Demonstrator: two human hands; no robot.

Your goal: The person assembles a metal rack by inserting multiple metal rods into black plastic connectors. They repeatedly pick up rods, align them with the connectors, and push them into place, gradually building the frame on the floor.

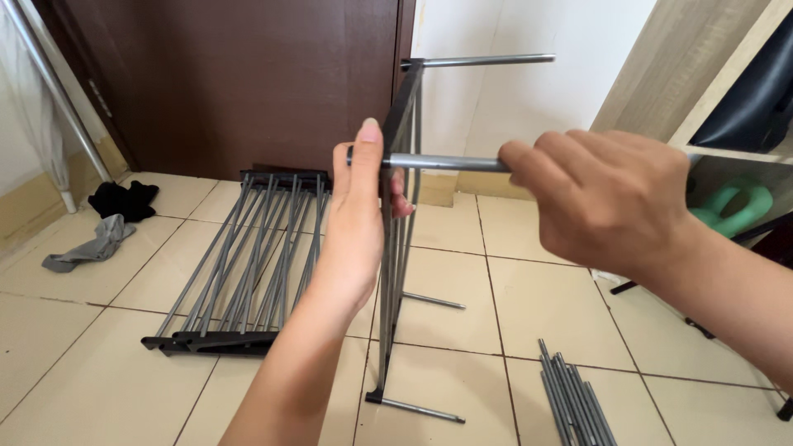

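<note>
My left hand (pixel 357 223) grips an upright dark side frame (pixel 395 248) of a metal rack, thumb up along its edge. My right hand (pixel 601 196) is closed around a grey metal rod (pixel 446 163) that runs horizontally into the frame at hand height. Another rod (pixel 487 60) sticks out from the frame's top to the right. Two short rods (pixel 429 300) project from the frame lower down, near the tiled floor.
Flat rack panels of grey bars (pixel 248 264) lie on the floor to the left. A bundle of loose grey rods (pixel 574 400) lies at the lower right. Dark and grey cloths (pixel 107 223) sit by the left wall. A brown door (pixel 248 83) stands behind, a wooden shelf (pixel 710 74) at right.
</note>
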